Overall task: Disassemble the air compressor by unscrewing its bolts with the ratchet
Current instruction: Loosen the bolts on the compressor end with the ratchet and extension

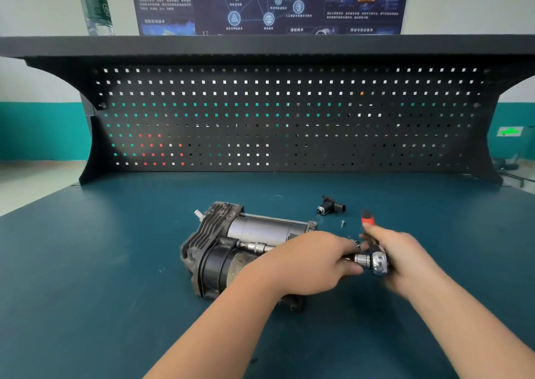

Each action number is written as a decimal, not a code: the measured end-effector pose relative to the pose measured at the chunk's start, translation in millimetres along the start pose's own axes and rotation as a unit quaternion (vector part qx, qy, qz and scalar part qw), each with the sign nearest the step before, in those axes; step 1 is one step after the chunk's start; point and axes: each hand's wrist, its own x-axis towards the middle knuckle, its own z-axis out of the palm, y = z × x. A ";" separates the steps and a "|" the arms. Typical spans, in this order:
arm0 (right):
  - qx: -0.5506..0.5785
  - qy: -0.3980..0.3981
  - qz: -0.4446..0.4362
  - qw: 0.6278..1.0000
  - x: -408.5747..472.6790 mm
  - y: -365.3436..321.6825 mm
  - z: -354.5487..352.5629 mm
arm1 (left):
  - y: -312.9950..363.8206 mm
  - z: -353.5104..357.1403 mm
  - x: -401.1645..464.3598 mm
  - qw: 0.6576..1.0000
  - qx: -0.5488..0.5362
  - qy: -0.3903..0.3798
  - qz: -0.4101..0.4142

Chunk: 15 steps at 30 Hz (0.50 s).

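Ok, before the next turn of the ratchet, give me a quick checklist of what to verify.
1. Left hand steadies the extension bar over the air compressor: ok.
2. Right hand grips the ratchet: ok, though blurred.
3. Socket seated on the bolt: cannot tell.
4. Loose screw clear of the handle's swing: ok.
5. Removed black part set aside: ok.

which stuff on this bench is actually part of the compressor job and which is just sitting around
In the job: air compressor; ratchet with its long extension, held by the left hand and right hand; loose screw; small black removed part.

Lying about: water bottle on the shelf; wall poster; bare pegboard.
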 end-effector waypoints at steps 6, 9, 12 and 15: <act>-0.142 -0.013 -0.366 0.920 -16.5 -5.6 3.8 | 0.2 -0.7 1.2 0.999 -0.034 -0.038 -0.016; -0.194 -0.089 -0.574 0.791 -33.2 -5.9 -2.2 | -0.7 1.1 2.2 0.999 -0.038 -0.022 -0.010; -0.246 -0.118 -0.635 0.722 -37.4 -4.9 -6.8 | -1.3 2.0 2.1 0.999 -0.042 -0.004 0.002; -0.202 -0.064 -0.522 0.826 -31.5 -11.2 -1.2 | -1.3 2.7 1.1 1.000 -0.027 -0.001 -0.001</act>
